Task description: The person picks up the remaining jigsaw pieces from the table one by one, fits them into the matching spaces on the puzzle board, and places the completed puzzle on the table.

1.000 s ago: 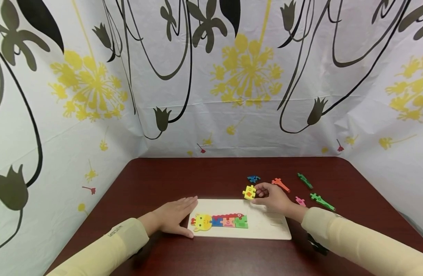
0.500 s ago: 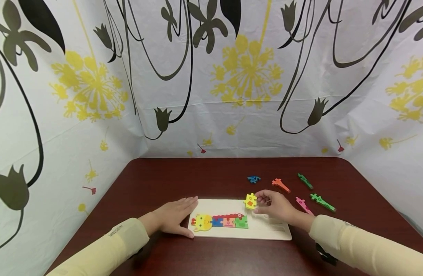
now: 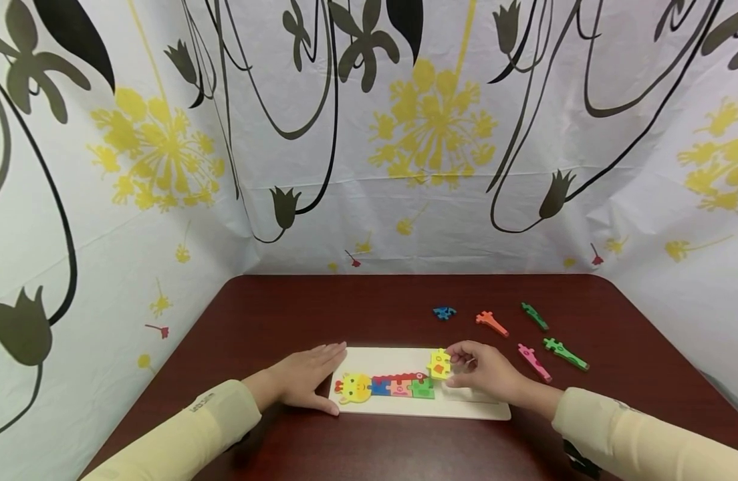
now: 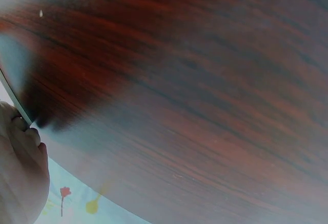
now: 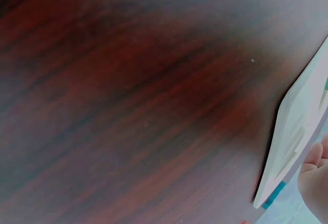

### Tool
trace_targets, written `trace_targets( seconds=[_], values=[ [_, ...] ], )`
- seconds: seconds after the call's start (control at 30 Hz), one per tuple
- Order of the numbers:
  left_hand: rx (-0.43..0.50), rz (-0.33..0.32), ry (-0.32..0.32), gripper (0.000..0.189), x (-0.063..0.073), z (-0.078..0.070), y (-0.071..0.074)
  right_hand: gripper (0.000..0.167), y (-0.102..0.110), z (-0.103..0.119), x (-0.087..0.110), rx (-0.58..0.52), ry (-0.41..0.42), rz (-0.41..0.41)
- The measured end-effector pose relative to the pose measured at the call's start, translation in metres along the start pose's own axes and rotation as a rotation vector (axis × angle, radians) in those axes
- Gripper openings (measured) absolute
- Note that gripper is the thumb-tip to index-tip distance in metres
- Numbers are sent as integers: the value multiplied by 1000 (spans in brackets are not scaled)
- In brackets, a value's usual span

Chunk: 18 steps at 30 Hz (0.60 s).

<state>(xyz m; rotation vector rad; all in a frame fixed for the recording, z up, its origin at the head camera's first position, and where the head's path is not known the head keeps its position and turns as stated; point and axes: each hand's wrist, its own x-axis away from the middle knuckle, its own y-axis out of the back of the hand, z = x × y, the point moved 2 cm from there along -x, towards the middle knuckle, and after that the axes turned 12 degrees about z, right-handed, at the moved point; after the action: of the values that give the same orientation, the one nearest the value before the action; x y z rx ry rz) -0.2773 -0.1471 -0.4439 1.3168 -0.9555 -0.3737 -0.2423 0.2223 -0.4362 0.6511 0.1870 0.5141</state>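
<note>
A pale wooden puzzle board (image 3: 393,357) lies on the dark table. At its left, a yellow giraffe head (image 3: 355,388) is joined to a row of blue, pink and green puzzle pieces (image 3: 400,387) with a red mane edge. My left hand (image 3: 305,375) rests with straight fingers on the board's left end. My right hand (image 3: 486,371) pinches a yellow puzzle piece (image 3: 439,365) with an orange mark over the board, just above and right of the green piece. In the right wrist view only part of the right hand (image 5: 316,180) shows beside the board.
Loose puzzle pieces lie behind and right of the board: a blue piece (image 3: 444,312), an orange piece (image 3: 492,323), a dark green piece (image 3: 535,316), a light green piece (image 3: 565,353) and a pink piece (image 3: 534,363). A patterned cloth (image 3: 369,220) hangs around the table.
My right hand has carried the yellow piece from behind the board toward me, over the board near the green piece. The pink loose piece has come into full view. My left hand stays put.
</note>
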Motion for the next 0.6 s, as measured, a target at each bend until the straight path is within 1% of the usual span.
trace_targets(
  seconds=[0.3, 0.6],
  values=[
    [-2, -10, -6, 110, 0, 1, -2, 43, -1, -2, 5, 43, 30, 19],
    [-3, 0, 2, 110, -1, 1, -2, 40, -4, -4, 9, 70, 37, 29]
  ],
)
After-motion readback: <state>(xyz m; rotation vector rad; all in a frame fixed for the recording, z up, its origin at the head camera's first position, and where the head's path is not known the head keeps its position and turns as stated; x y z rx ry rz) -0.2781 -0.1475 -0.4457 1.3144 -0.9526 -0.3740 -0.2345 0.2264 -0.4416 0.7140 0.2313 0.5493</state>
